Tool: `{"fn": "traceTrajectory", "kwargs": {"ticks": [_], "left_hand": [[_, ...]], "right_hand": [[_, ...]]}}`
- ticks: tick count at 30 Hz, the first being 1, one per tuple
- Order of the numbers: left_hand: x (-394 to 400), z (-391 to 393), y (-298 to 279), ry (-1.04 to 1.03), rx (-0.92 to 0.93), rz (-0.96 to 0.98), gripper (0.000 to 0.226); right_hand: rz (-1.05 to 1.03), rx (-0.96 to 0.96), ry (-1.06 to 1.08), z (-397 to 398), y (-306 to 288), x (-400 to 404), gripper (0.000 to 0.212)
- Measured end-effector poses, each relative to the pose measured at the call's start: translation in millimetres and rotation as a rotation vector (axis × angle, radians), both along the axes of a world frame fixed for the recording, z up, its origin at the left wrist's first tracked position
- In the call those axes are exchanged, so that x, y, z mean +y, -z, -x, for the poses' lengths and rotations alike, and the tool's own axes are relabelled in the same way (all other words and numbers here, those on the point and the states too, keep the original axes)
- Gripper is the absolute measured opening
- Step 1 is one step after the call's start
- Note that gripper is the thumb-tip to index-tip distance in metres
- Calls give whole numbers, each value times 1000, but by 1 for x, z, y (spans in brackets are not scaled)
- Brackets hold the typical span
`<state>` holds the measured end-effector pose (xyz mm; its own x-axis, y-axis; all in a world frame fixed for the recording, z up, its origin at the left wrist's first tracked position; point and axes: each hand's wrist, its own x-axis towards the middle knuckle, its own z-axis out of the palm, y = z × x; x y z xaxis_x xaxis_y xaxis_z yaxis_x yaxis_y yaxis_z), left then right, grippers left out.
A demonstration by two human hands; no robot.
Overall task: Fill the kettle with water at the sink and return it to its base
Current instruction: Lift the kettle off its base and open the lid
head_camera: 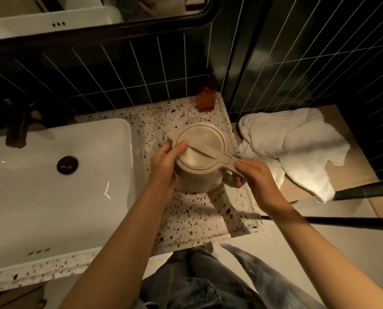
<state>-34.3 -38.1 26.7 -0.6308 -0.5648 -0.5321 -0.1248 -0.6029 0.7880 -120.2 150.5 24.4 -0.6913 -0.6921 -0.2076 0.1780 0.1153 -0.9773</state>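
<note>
A cream kettle (200, 150) with its lid down stands upright on the speckled terrazzo counter (208, 215), right of the white sink (52, 197). My left hand (166, 166) wraps around the kettle's left side, thumb on the lid's edge. My right hand (259, 181) curls its fingers through the kettle's handle (229, 177) on the right. A dark faucet (18, 128) rises behind the sink, and a dark drain plug (67, 165) sits in the basin. No kettle base is in view.
An amber bottle (206, 99) stands in the counter's back corner against dark tiled wall. A crumpled white towel (297, 148) lies on a wooden ledge to the right. A black-framed glass panel (244, 63) borders the counter. A mirror hangs above.
</note>
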Motion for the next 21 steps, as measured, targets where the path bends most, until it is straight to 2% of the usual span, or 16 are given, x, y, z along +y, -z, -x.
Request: {"fn": "traceTrajectory", "kwargs": {"ticks": [1, 2, 3, 7, 11, 14, 17, 21], "left_hand": [[-3, -7, -6, -19, 20, 18, 40], [-5, -16, -16, -50, 43, 27, 26], [-7, -26, -22, -66, 39, 72, 35], [-16, -72, -44, -147, 59, 171, 29], [-28, -118, -50, -258, 63, 174, 34], [-32, -148, -52, -366, 32, 153, 39], [-34, -174, -49, -425, -12, 142, 38], [-36, -198, -44, -442, -24, 141, 49]], "right_hand": [[16, 11, -19, -4, -7, -5, 43], [30, 20, -41, -7, -13, -10, 41], [44, 21, -63, -11, -18, -15, 40], [95, -1, -182, -30, -31, -38, 43], [80, -15, -353, -56, -37, -63, 30], [88, -57, -444, -77, -35, -79, 32], [78, -61, -450, -97, -30, -90, 53], [53, -70, -405, -119, -23, -101, 34]]}}
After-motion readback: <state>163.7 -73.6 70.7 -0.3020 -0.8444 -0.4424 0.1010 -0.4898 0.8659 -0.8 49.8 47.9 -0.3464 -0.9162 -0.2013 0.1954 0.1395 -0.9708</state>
